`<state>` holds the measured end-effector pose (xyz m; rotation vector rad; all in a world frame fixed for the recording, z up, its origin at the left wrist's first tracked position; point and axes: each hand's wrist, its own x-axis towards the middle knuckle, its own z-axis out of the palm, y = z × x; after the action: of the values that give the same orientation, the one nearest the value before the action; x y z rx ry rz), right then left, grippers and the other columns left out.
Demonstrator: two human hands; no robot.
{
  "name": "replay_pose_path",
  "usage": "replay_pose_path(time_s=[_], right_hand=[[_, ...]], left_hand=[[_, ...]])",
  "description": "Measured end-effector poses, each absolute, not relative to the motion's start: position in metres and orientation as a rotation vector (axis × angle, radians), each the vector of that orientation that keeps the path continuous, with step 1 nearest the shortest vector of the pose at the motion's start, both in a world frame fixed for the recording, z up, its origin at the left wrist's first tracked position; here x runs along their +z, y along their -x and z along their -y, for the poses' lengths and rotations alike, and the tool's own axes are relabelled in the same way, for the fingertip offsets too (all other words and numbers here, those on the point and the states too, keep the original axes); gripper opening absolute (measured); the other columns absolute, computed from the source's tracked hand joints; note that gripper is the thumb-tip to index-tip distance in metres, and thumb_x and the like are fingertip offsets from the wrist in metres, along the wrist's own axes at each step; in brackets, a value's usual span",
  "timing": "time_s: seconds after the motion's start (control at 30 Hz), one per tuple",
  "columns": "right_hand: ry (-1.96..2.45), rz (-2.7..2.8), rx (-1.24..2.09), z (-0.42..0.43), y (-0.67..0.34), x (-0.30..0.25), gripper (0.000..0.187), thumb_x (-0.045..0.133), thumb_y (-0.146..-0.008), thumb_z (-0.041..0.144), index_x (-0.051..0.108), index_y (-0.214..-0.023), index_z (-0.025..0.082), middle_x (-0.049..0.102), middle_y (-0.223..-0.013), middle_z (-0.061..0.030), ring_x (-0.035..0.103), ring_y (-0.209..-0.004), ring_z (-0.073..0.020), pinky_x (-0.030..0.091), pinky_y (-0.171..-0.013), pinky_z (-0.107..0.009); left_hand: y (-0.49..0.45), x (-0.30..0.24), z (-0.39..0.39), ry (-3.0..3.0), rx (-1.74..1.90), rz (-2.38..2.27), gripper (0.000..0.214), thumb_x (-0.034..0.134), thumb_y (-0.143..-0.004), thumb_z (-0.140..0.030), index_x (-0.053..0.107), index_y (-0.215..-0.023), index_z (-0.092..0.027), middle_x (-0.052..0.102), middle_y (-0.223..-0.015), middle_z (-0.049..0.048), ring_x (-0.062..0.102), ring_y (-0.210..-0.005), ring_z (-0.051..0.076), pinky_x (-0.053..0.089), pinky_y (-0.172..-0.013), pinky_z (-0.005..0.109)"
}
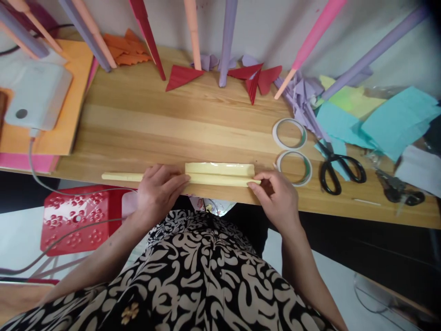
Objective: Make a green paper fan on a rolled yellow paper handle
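Left hand [160, 188], right hand [278, 195]: fingers clamped on yellow paper roll [218, 179], near counter [165, 128] edge. Remotely, I judge uneven pressure could skew it.

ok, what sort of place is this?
Likely a papercraft workspace, home or workshop unclear: yellow paper, tape rolls and black-handled scissors on a wooden tabletop.
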<state>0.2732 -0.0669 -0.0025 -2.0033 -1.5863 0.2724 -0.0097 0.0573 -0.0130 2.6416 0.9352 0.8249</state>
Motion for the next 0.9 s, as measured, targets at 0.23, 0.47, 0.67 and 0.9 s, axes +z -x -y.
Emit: replay_pose_path(time_s=[0.23, 0.47, 0.67, 0.9], right_hand=[[2.023, 1.585, 0.239, 0.060, -0.272, -0.002, 0.018, 0.062, -0.093, 0.041, 0.066, -0.094, 0.023, 0.068, -0.085, -0.0013, 0.062, -0.068, -0.0170, 0.046, -0.066, -0.031], [2.003, 1.520, 0.111, 0.054, -0.265, -0.008, 0.022, 0.063, -0.093, 0.039, 0.066, -0.107, 0.022, 0.070, -0.101, -0.0061, 0.066, -0.086, -0.0214, 0.051, -0.079, -0.036], [1.787, 1.691, 0.076, 0.053, -0.269, -0.011, 0.014, 0.066, -0.092, 0.030, 0.069, -0.104, 0.023, 0.071, -0.106, -0.0073, 0.065, -0.102, -0.0235, 0.051, -0.091, -0.040], [1.836, 1.629, 0.108, 0.049, -0.268, -0.011, 0.013, 0.063, -0.095, 0.031, 0.073, -0.098, 0.023, 0.074, -0.098, -0.0055, 0.068, -0.096, -0.0221, 0.052, -0.085, -0.037]], left_hand=[[0.010, -0.015, -0.064, -2.734, 0.829, -0.900, 0.012, 0.070, -0.089, -0.028, 0.072, -0.100, -0.023, 0.073, -0.093, 0.0057, 0.061, -0.084, 0.021, 0.045, -0.074, 0.035], [0.008, -0.013, -0.072, -2.744, 0.867, -0.808, 0.014, 0.065, -0.093, -0.027, 0.072, -0.098, -0.017, 0.073, -0.093, 0.0074, 0.060, -0.081, 0.020, 0.045, -0.071, 0.033], [0.005, -0.009, -0.081, -2.722, 0.828, -0.773, 0.019, 0.058, -0.097, -0.028, 0.073, -0.094, -0.017, 0.072, -0.092, 0.0072, 0.061, -0.081, 0.019, 0.046, -0.071, 0.032], [0.005, -0.012, -0.075, -2.745, 0.878, -0.925, 0.019, 0.058, -0.096, -0.024, 0.070, -0.110, -0.018, 0.071, -0.100, 0.0089, 0.061, -0.089, 0.021, 0.045, -0.076, 0.036]])
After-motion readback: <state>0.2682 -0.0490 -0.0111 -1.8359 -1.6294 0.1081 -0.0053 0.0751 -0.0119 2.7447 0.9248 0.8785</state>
